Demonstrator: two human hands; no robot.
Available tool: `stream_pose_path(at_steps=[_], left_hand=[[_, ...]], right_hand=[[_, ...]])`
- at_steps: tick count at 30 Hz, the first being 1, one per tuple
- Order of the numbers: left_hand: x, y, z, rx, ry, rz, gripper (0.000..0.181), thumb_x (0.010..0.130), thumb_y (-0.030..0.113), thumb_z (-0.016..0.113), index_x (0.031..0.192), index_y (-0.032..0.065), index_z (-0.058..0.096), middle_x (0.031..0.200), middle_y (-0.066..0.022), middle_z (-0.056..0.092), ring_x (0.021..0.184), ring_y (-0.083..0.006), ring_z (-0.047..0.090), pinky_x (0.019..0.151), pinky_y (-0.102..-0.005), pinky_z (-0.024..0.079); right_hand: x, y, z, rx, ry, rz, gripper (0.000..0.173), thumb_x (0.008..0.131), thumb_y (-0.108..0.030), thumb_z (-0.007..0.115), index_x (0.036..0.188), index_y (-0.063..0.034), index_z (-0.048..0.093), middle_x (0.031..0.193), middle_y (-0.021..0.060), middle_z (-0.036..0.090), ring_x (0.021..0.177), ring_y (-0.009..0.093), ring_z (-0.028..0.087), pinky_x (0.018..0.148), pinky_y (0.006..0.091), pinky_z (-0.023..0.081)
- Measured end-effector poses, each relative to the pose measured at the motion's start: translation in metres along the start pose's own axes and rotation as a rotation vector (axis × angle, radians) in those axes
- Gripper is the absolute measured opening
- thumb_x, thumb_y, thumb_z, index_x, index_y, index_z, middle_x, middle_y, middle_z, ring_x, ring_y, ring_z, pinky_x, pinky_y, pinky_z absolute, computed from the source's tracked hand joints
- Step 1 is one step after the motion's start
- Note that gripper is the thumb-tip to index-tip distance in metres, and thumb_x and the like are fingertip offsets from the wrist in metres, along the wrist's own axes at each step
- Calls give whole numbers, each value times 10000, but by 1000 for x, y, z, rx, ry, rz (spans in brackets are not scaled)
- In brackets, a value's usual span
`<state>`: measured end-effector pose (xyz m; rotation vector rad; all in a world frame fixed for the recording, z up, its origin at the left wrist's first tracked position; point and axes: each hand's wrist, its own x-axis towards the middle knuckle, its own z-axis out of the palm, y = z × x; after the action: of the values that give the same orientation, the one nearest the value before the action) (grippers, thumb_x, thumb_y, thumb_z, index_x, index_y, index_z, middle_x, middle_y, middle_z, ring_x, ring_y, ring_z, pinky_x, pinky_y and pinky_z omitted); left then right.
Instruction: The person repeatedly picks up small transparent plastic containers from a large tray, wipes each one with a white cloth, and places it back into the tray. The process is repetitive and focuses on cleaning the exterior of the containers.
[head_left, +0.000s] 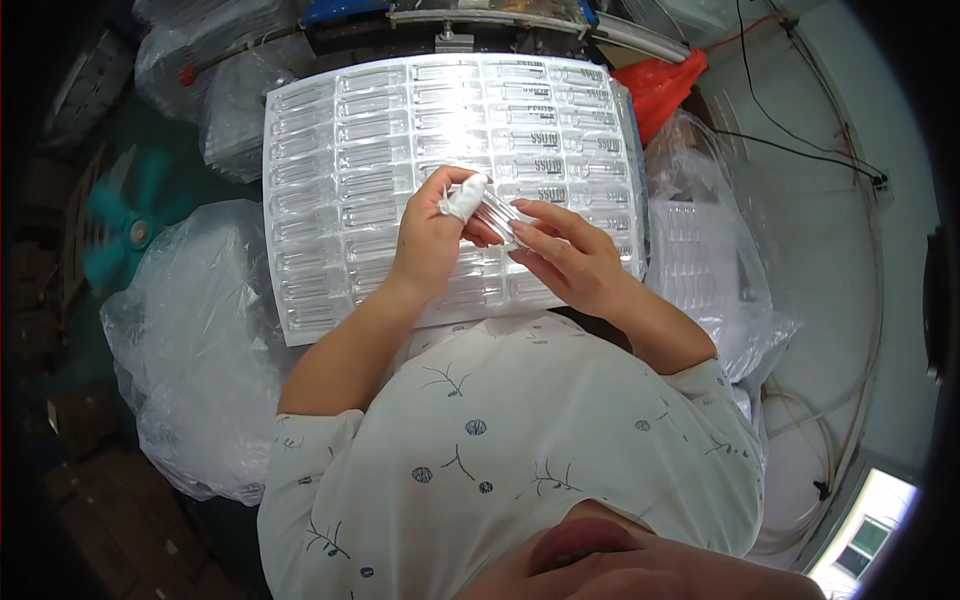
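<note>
Several slim clear plastic pieces (498, 214) are bunched between my two hands, over the middle of a large sheet of clear plastic blister trays (304, 202). My left hand (442, 225), its thumb wrapped in white cloth or tape, is closed around their upper end. The fingers of my right hand (574, 251) rest on their lower end, spread a little; whether they grip is hard to tell. Rows of oblong cavities fill the sheet, and cards with printed writing show under the right columns. Glare whitens its upper middle.
Bagged plastic trays stand left (202, 337) and right (690, 255) of the sheet. A metal machine frame (487, 19) runs behind it, with a red bag (664, 90) at its right. A teal fan (137, 229) stands at far left; cables hang on the right wall.
</note>
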<state>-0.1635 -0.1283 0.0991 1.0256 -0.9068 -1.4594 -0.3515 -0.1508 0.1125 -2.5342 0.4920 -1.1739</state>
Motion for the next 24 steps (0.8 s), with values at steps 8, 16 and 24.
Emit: stream_pose_path(at_steps=[8, 16, 24], left_hand=[[189, 59, -26, 1150, 432, 522, 258, 840, 168, 574, 1049, 17, 585, 761, -130, 664, 687, -232, 647, 674, -341, 506], [291, 85, -10, 1228, 587, 501, 495, 895, 477, 446, 1021, 4, 517, 862, -247, 635, 791, -396, 633, 764, -484, 494], [104, 78, -46, 1134, 446, 530, 485, 689, 13, 680, 1152, 59, 543, 732, -60, 597, 632, -181, 577, 616, -310, 479]], right_hand=[[43, 97, -23, 330, 406, 505, 263, 851, -82, 651, 1091, 15, 607, 957, 119, 665, 802, 141, 658, 684, 238, 537], [105, 154, -21, 522, 526, 550, 278, 866, -55, 626, 1089, 100, 570, 905, 139, 659, 798, 165, 659, 736, 267, 557], [192, 198, 30, -751, 352, -183, 175, 715, -117, 704, 875, -59, 666, 953, 15, 667, 790, 213, 607, 661, 318, 516]])
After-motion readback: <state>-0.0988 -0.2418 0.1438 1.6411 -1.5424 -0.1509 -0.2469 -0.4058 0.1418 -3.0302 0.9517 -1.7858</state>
